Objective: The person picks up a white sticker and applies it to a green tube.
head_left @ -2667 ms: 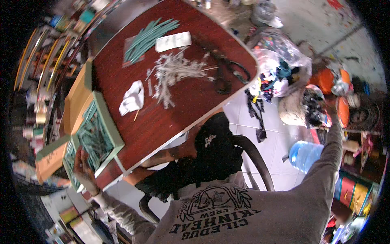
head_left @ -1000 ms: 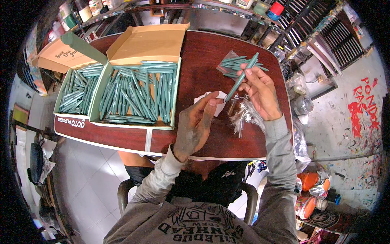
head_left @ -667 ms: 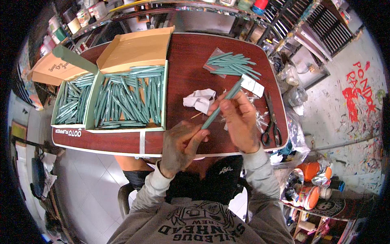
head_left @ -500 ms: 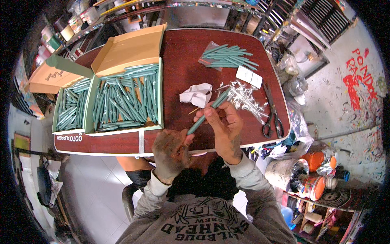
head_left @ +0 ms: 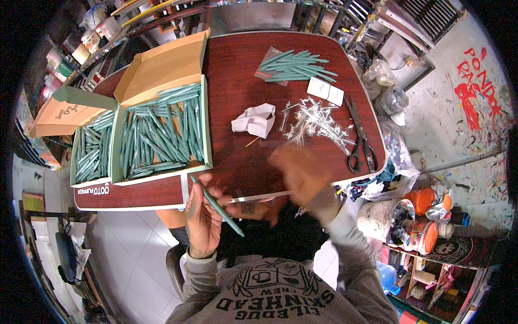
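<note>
My left hand (head_left: 204,216) is closed on a slim green stick (head_left: 217,206), pen-like and narrowing at its ends, held slanting near the front edge of the table. My right hand (head_left: 305,175) hangs over the table's front edge, smeared by motion, so its fingers cannot be read. Beyond it lies a loose pile of thin white plastic pieces (head_left: 318,123). A crumpled white cloth or paper strip (head_left: 253,120) sits to its left, with a small wooden stick (head_left: 252,142) beside it.
Two open cardboard boxes (head_left: 205,124) full of similar green sticks stand on the left. More green sticks (head_left: 299,66) lie on a clear bag at the back, near a white card (head_left: 325,90). Black scissors (head_left: 360,143) rest at the table's right edge. Paint-stained buckets (head_left: 386,218) stand right.
The green stick, held before between both hands, is now in my left hand alone, lower and further left. My right hand has let go and moved quickly; it is blurred.
</note>
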### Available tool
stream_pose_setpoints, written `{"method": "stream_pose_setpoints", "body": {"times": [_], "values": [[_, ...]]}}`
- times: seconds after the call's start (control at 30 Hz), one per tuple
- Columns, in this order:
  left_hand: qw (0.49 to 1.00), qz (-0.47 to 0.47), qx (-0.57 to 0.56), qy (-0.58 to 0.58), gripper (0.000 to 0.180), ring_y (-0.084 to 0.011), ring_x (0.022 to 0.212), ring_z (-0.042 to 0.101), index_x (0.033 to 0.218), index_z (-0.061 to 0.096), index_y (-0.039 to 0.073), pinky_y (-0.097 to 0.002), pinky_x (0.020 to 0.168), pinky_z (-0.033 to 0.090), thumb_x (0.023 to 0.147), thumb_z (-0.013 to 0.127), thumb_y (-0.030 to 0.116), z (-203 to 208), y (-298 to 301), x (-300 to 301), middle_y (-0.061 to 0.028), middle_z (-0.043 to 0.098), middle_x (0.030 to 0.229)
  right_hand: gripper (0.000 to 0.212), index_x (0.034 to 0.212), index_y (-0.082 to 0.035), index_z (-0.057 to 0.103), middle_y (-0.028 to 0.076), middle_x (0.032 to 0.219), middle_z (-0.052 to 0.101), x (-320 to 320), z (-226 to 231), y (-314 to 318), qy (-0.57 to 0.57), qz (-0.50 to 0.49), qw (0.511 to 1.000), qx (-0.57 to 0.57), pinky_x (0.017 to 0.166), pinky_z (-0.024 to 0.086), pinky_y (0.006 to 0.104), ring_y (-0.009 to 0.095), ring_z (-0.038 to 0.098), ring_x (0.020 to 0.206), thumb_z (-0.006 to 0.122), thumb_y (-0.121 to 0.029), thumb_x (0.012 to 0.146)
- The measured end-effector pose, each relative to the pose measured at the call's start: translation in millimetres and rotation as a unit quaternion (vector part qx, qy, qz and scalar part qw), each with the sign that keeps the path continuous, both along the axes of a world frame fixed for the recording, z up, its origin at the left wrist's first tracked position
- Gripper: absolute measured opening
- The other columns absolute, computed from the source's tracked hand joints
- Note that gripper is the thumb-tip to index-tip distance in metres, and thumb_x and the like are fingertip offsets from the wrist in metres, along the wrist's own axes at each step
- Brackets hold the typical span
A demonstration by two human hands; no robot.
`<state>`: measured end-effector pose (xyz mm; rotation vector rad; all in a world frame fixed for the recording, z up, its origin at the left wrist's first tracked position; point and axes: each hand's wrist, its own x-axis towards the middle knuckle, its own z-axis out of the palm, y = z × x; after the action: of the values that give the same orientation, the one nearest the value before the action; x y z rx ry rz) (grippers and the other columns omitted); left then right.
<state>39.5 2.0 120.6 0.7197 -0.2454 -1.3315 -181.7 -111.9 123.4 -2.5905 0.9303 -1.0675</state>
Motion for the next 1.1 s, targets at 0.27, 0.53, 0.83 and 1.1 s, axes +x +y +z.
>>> {"method": "stream_pose_setpoints", "body": {"times": [0.27, 0.53, 0.83, 1.1], "values": [[0.955, -0.179, 0.03, -0.235, 0.041, -0.0016, 0.051, 0.035, 0.117, 0.064, -0.001, -0.0186, 0.049, 0.026, 0.104, 0.05, 0.034, -12.6, 18.7, -12.2, 0.0003, 0.058, 0.072, 0.017, 0.096, -0.001, 0.067, 0.018, 0.092, 0.065, -68.0, -50.5, -112.1, 0.052, -0.231, 0.972, 0.014, 0.078, 0.051, 0.0458, 0.037, 0.062, 0.083, 0.069, -0.01, 0.083], [0.918, -0.24, -0.029, -0.314, 0.025, -0.0087, 0.064, 0.053, 0.114, 0.065, -0.001, -0.023, 0.065, 0.045, 0.102, 0.057, 0.019, -17.4, 6.4, -30.5, -0.0015, 0.063, 0.082, 0.009, 0.088, 0.001, 0.068, 0.015, 0.082, 0.067, -60.5, -33.4, -113.7, 0.039, -0.229, 0.971, -0.062, 0.067, 0.052, 0.0384, 0.03, 0.065, 0.069, 0.068, -0.004, 0.08], [0.909, -0.226, 0.02, -0.349, 0.029, -0.0166, 0.082, 0.065, 0.121, 0.061, 0.002, -0.0296, 0.075, 0.055, 0.1, 0.059, 0.021, -22.5, -30.3, -29.2, -0.0039, 0.069, 0.1, 0.009, 0.098, -0.003, 0.066, 0.009, 0.087, 0.07, -34.4, 3.8, -105.2, -0.386, -0.079, 0.785, 0.477, 0.059, 0.052, 0.0296, 0.018, 0.067, 0.071, 0.064, -0.006, 0.09], [0.804, 0.03, -0.051, -0.592, 0.022, -0.0175, 0.063, 0.057, 0.103, 0.071, 0.0, -0.0295, 0.058, 0.044, 0.092, 0.07, 0.019, -3.5, -58.6, -32.8, -0.0092, 0.066, 0.08, 0.006, 0.098, -0.003, 0.063, 0.008, 0.089, 0.068, 28.5, 3.5, -48.4, -0.347, 0.13, 0.692, 0.619, 0.06, 0.052, 0.028, 0.017, 0.066, 0.074, 0.062, -0.007, 0.094]]}}
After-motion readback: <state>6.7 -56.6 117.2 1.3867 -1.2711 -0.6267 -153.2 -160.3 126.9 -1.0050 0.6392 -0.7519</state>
